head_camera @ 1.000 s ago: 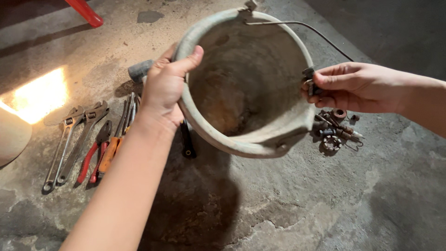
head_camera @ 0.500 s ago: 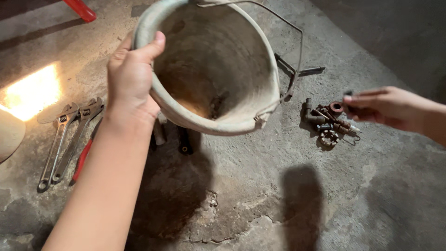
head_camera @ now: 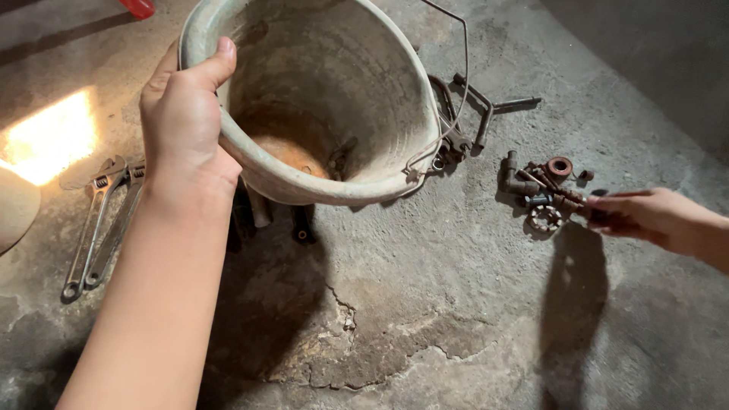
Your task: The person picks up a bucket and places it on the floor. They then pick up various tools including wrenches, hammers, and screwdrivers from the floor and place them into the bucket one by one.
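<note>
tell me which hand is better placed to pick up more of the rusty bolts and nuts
Right. The right hand already touches the pile of rusty bolts and nuts, while the left hand grips the bucket rim.

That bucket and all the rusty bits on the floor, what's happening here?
A person is crouched over a cracked concrete floor. Their left hand grips the rim of a worn metal bucket, holding it tilted, with a little rusty debris inside. Their right hand is low by a small pile of rusty bolts and fittings, fingertips at its edge. Two adjustable wrenches lie to the left, and a cross-shaped wrench lies behind the bucket.
</note>
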